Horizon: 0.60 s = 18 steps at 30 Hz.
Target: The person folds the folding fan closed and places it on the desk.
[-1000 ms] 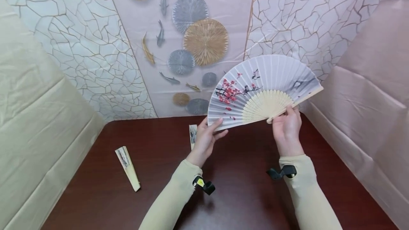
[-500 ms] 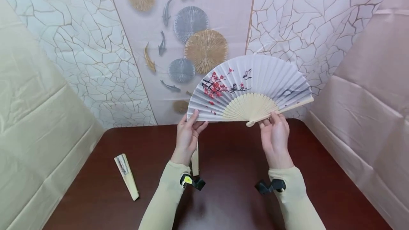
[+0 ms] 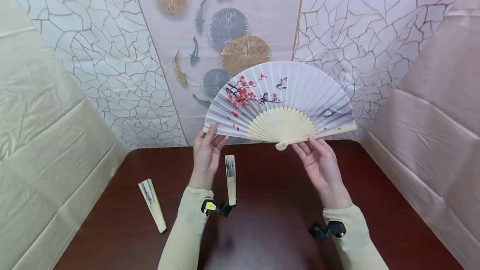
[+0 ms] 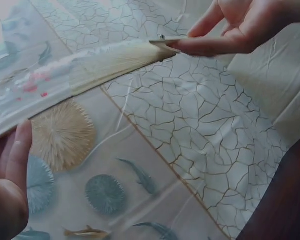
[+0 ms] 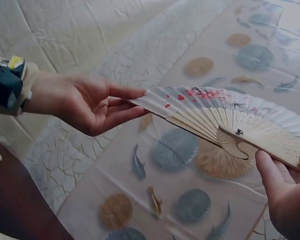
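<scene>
At the far left, a cream crinkled sheet [image 3: 45, 107] hangs as a side wall and meets the dark red-brown wooden surface [image 3: 285, 228] along its left edge. On that surface, near the left edge, lies a closed pale bamboo folding fan with a dark painted strip [image 3: 152, 205], pointing away from the person and well apart from both hands. Further right, a second closed pale bamboo fan [image 3: 230, 179] lies just beside the left forearm, its near end touching or almost touching the black wrist strap with a yellow tag [image 3: 216, 207]. Nothing lies between the two closed fans.

Above them the left hand [image 3: 206, 157] is raised off the surface; its fingers [image 5: 121, 93] and thumb pinch the left outer rib of the open white paper fan with red blossoms and bamboo ribs [image 3: 279, 103]. The fan is spread into a full half-circle, held upright in the air above the back edge of the surface, its painted face toward the person. It covers part of the pale backdrop printed with grey and gold discs and fish [image 3: 225, 32]; a cracked-line patterned panel [image 3: 367, 24] stands on each side of that backdrop.

The right hand [image 3: 318, 166] holds the fan at its pivot, fingers [image 4: 210, 46] curled lightly under the right outer rib with the thumb against it. At the far right a pinkish sheet [image 3: 431, 116] closes off that side.
</scene>
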Available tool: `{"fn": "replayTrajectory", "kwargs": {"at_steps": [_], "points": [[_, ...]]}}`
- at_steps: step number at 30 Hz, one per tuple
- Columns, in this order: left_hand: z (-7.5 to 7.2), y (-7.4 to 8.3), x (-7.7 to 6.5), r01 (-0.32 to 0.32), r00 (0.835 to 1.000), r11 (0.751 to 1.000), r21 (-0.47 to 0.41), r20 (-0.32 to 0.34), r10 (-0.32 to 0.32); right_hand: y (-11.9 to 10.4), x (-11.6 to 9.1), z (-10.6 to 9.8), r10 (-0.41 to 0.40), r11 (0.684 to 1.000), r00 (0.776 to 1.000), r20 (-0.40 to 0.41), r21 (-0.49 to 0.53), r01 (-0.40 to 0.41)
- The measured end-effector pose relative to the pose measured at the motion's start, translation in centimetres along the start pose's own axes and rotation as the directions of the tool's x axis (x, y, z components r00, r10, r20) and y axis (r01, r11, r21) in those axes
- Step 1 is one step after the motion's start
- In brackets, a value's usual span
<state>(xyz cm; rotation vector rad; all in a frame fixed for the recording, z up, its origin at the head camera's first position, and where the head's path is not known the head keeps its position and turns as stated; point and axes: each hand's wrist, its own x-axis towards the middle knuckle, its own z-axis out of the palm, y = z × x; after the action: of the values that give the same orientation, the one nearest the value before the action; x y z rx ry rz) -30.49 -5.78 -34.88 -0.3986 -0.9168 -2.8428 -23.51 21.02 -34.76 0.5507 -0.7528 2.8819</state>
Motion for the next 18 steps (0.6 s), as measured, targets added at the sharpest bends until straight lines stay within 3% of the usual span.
{"fn": "replayTrajectory", "kwargs": {"at_steps": [9, 13, 18], "points": [[-0.5, 0.1, -0.4, -0.077, 0.995, 0.995, -0.068, 0.06, 0.081, 1.7, 0.1, 1.8, -0.102, 0.995, 0.987, -0.121, -0.032, 0.099], [-0.8, -0.2, -0.9, -0.081, 0.993, 0.994, -0.075, 0.08, 0.087, 2.2, -0.3, 2.1, -0.107, 0.994, 0.979, -0.174, -0.036, 0.103], [-0.7, -0.9, -1.1, -0.057, 0.996, 0.993, -0.099, 0.065, 0.063, 2.6, -0.2, 2.6, -0.125, 0.992, 0.976, -0.179, -0.031, 0.121]]}}
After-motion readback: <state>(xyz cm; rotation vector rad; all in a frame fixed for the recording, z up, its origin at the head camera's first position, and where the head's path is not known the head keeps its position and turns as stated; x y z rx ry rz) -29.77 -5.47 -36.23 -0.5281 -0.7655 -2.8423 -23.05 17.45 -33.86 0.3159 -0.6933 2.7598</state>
